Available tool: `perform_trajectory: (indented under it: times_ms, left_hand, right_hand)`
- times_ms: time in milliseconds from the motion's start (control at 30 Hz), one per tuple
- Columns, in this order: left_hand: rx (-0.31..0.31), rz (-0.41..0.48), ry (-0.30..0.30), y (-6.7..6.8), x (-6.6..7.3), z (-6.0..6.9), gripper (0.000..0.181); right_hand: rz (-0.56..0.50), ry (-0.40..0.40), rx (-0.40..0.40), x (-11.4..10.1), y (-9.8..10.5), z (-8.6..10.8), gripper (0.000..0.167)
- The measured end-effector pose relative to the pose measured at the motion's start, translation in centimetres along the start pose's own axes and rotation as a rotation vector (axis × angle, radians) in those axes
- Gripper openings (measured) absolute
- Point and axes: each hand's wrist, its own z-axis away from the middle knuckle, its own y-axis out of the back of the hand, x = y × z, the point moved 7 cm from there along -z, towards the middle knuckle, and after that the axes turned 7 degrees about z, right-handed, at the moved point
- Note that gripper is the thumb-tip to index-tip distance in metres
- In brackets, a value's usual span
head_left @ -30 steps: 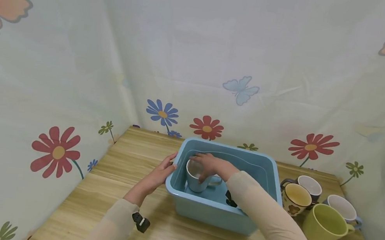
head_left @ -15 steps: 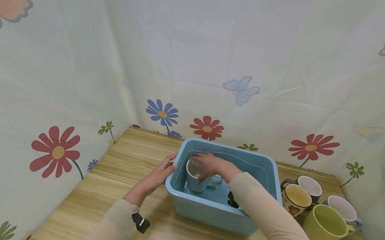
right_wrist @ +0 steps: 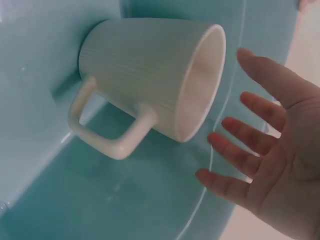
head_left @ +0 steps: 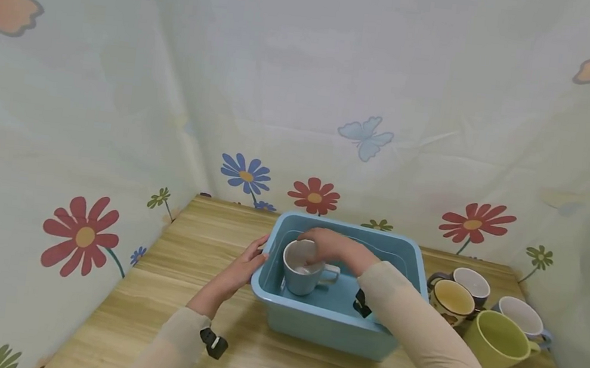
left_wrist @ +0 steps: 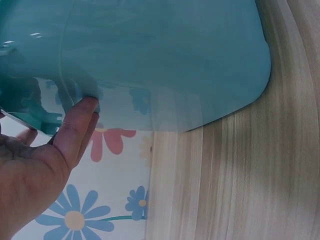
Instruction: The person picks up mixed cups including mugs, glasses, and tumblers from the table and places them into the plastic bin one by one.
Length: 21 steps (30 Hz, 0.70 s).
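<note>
A pale blue mug [head_left: 302,276] with a white inside stands upright at the left end of the light blue plastic tub [head_left: 324,316]. Its handle [right_wrist: 107,142] points right in the head view. Over the mug's mouth is my right hand [head_left: 328,247]; the right wrist view shows its fingers spread, apart from the rim and holding nothing. My left hand [head_left: 237,271] touches the tub's left end from outside, its fairly straight fingers [left_wrist: 77,127] against the wall below the rim.
Right of the tub stand several mugs on the wooden table [head_left: 204,228]: a yellow-green mug [head_left: 496,343], a patterned mug with a yellow inside [head_left: 452,301], a dark mug with a white inside [head_left: 472,283], and a blue one [head_left: 521,316]. Flowered cloth [head_left: 291,117] hangs behind.
My right hand has shifted slightly right and up, its fingers drawing away from the mug's rim. The mug stays in the tub. My left hand remains on the tub's end.
</note>
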Motion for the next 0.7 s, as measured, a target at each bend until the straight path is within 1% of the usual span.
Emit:
perform_trajectory:
  times_ms: [133,367,500,700]
  left_hand:
    - [0.000,-0.004,-0.001,0.0,0.0,0.0,0.062]
    - [0.002,0.008,0.000,0.0,0.0,0.1,0.062]
    - [0.004,0.009,0.000,0.0,0.1,0.2,0.062]
    - [-0.016,0.005,-0.008,-0.1,0.2,0.1,0.062]
  right_hand:
    - [-0.028,0.022,0.019,0.1,0.7,0.3,0.059]
    - [-0.031,0.019,0.027,-0.4,2.1,1.3,0.051]
    - [-0.046,0.010,0.038,-0.7,2.9,2.3,0.050]
    - [-0.016,0.028,0.091,-0.9,4.3,4.2,0.044]
